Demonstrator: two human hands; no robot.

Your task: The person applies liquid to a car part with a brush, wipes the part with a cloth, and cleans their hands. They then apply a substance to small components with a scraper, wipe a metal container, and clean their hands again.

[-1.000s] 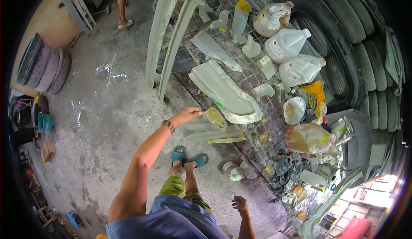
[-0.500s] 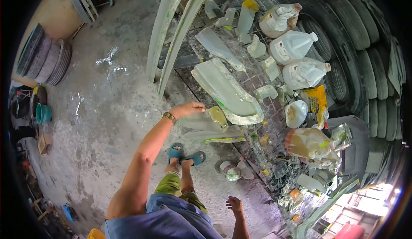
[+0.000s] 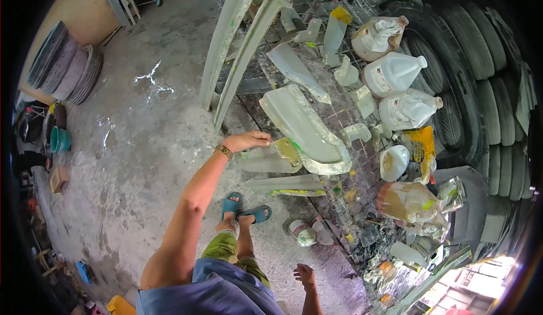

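One small yellowish piece, pinched in the left hand, up beside the big pale panel

And here we are: left grip closed on its edge, right hand hanging low, fingers loosely apart, nearest the lone tub; three jugs in a row on the table, a fourth, brownish jug below the funnel-like white container, two long pale strips standing beyond the hand, and the piece itself flat, slightly see-through, with a hole near one end
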